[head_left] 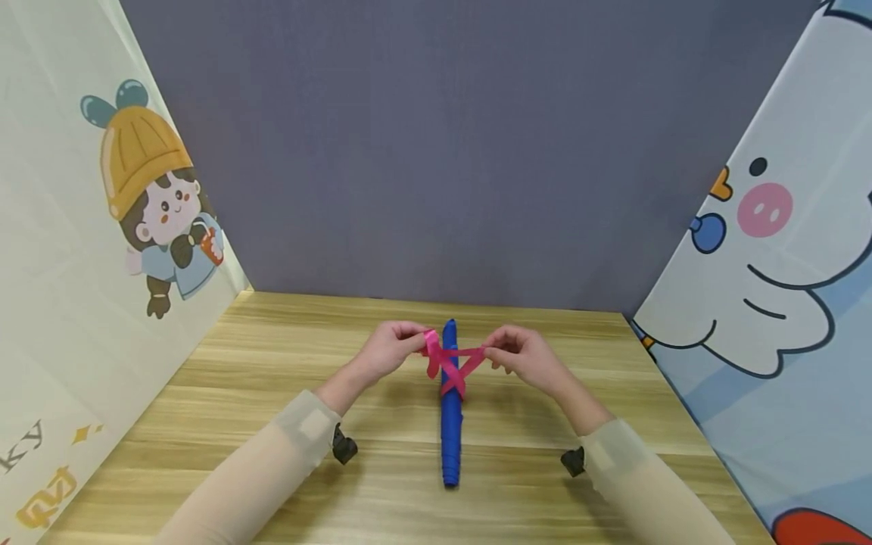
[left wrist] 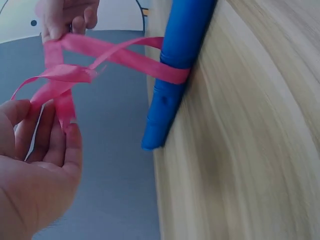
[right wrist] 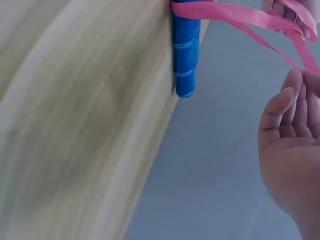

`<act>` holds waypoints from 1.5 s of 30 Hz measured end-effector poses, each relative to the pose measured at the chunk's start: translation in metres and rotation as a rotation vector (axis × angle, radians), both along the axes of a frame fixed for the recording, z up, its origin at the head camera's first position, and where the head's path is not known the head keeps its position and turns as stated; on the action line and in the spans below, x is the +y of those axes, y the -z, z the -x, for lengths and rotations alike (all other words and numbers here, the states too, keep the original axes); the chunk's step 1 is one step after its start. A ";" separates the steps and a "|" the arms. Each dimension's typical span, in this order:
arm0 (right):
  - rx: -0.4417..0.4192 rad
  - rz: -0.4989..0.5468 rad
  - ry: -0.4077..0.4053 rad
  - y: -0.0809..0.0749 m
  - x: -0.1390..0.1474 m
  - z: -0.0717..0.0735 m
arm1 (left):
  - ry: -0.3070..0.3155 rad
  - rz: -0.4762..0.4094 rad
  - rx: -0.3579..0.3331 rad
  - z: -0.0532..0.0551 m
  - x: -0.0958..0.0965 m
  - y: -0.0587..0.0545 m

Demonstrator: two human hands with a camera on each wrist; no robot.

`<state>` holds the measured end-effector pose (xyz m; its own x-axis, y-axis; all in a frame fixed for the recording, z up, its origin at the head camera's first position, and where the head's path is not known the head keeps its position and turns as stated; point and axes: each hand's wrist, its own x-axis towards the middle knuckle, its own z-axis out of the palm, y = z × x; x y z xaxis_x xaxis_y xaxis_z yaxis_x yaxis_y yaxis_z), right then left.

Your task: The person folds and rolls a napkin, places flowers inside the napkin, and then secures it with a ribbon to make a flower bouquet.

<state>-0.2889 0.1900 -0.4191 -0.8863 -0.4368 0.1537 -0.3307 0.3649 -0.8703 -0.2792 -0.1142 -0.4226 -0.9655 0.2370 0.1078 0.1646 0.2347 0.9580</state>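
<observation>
A long blue roll (head_left: 451, 435) lies lengthwise on the table, its surface wrapped in overlapping layers. Around its upper half passes a pink ribbon (head_left: 450, 378), whose strands cross above the roll. On the left of the roll, my left hand (head_left: 388, 350) pinches the ribbon between thumb and fingers, and a loose end hangs down beside it. My right hand (head_left: 527, 357) pinches another part of the ribbon to the right, pulling out a triangle of strands. In the left wrist view the ribbon (left wrist: 70, 74) loops between both hands, raised off the roll (left wrist: 172, 55).
The wood-grain table (head_left: 272, 363) ends at a grey-purple back panel (head_left: 436, 151). Side panels with cartoon prints stand left (head_left: 61, 227) and right (head_left: 770, 303). A small black wrist camera (head_left: 344, 445) sits at the left sleeve, another camera (head_left: 574, 461) at the right.
</observation>
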 end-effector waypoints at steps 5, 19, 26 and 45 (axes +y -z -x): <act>-0.003 -0.016 0.007 0.006 0.009 -0.002 | -0.005 -0.003 -0.008 0.003 -0.012 0.008; -0.037 -0.030 0.046 0.022 0.026 -0.002 | -0.047 -0.008 -0.075 0.004 -0.039 0.020; -0.046 0.013 0.073 0.024 0.030 -0.002 | -0.081 -0.057 -0.114 0.004 -0.047 0.021; -0.107 0.169 0.147 0.022 0.036 -0.001 | -0.187 -0.248 -0.166 0.006 -0.059 0.012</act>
<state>-0.2878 0.2258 -0.4408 -0.9537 -0.2778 0.1152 -0.1872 0.2483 -0.9504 -0.2855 -0.1736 -0.4348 -0.9989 0.0408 -0.0220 -0.0219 0.0029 0.9998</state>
